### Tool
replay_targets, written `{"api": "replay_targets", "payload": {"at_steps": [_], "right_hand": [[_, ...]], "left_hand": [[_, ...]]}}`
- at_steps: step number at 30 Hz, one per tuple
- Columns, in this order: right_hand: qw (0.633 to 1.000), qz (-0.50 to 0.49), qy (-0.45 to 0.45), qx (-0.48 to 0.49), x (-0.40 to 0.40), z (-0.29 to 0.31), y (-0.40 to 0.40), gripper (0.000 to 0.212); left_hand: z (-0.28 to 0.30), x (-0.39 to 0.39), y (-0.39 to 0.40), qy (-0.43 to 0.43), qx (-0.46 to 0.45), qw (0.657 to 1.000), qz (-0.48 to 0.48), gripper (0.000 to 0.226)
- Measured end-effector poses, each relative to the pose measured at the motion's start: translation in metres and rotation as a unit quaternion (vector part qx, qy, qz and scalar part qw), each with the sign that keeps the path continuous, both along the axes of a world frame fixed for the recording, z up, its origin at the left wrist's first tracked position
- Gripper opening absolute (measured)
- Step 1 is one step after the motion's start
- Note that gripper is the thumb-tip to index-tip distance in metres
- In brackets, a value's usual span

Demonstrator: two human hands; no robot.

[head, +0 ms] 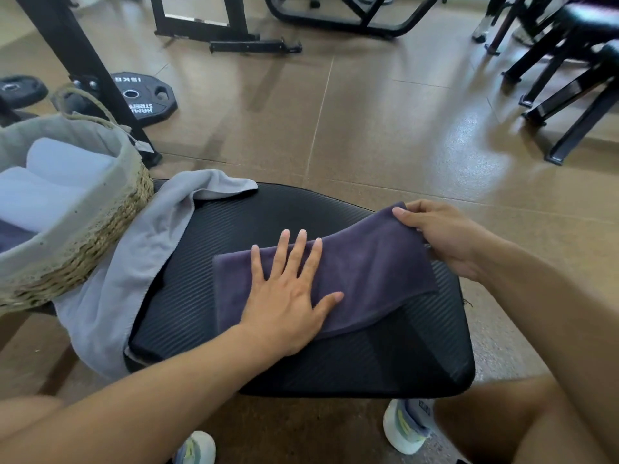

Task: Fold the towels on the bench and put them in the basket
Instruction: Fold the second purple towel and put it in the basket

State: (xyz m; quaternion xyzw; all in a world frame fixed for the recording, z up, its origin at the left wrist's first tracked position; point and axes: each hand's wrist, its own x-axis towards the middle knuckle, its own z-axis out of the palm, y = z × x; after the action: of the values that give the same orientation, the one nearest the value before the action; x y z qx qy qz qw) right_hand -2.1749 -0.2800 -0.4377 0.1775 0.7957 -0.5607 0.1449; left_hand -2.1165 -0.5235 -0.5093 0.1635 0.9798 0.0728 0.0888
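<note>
A dark purple towel (371, 269) lies partly folded on the black padded bench (268, 216). My left hand (288, 296) presses flat on its left half with fingers spread. My right hand (442, 236) pinches the towel's far right corner and holds it lifted off the pad. A light grey towel (134, 256) lies crumpled along the bench's left side, hanging over the near edge. The woven basket (110, 226) with a grey liner stands at the left end, with folded pale towels (57, 175) inside.
Weight plates (147, 95) lie on the brown floor behind the basket, beside a black rack post (83, 61). More black gym frames (569, 88) stand at the back and right. My knees and pale shoes (405, 426) are below the bench's near edge.
</note>
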Motion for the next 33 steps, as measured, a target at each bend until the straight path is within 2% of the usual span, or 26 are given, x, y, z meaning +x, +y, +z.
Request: {"api": "replay_targets", "payload": {"at_steps": [2,4,7,12,16,18,20,22,24,28,33], "right_hand": [[0.999,-0.020,0.043,0.010,-0.003,0.002,-0.003,0.015],[0.996,-0.026,0.083,0.030,-0.005,0.002,-0.006,0.014],[0.993,-0.026,0.111,0.038,-0.008,0.003,-0.011,0.014],[0.991,-0.013,0.134,-0.011,-0.003,0.016,-0.028,0.014],[0.986,0.016,0.164,-0.003,0.002,0.021,-0.046,0.010],[0.983,0.026,0.182,0.020,0.003,0.019,-0.057,0.010],[0.979,0.042,0.192,0.051,0.003,0.014,-0.069,0.013],[0.977,0.064,0.191,0.075,0.005,0.007,-0.084,0.018],[0.975,0.088,0.181,0.092,0.009,0.001,-0.100,0.020],[0.969,0.129,0.165,0.128,0.019,-0.004,-0.132,0.016],[0.972,0.152,0.142,0.109,0.024,-0.005,-0.155,0.013]], "left_hand": [[0.000,-0.001,0.006,0.012,-0.019,0.999,-0.042,0.081],[0.000,-0.003,0.012,-0.017,-0.023,0.998,-0.061,0.083],[-0.001,-0.007,0.024,-0.040,-0.028,0.998,-0.047,0.088],[0.001,-0.011,0.036,-0.040,-0.010,0.998,-0.038,0.095],[0.019,-0.021,0.025,-0.122,0.044,0.990,-0.060,0.101],[0.033,-0.032,0.008,-0.134,0.102,0.985,-0.049,0.088],[0.047,-0.043,-0.016,-0.089,0.172,0.981,0.028,0.066],[0.059,-0.051,-0.044,-0.046,0.224,0.965,0.127,0.034],[0.062,-0.057,-0.067,-0.075,0.265,0.943,0.186,0.014],[0.057,-0.056,-0.089,-0.204,0.286,0.909,0.227,0.004],[0.050,-0.055,-0.094,-0.236,0.299,0.896,0.229,0.015]]}}
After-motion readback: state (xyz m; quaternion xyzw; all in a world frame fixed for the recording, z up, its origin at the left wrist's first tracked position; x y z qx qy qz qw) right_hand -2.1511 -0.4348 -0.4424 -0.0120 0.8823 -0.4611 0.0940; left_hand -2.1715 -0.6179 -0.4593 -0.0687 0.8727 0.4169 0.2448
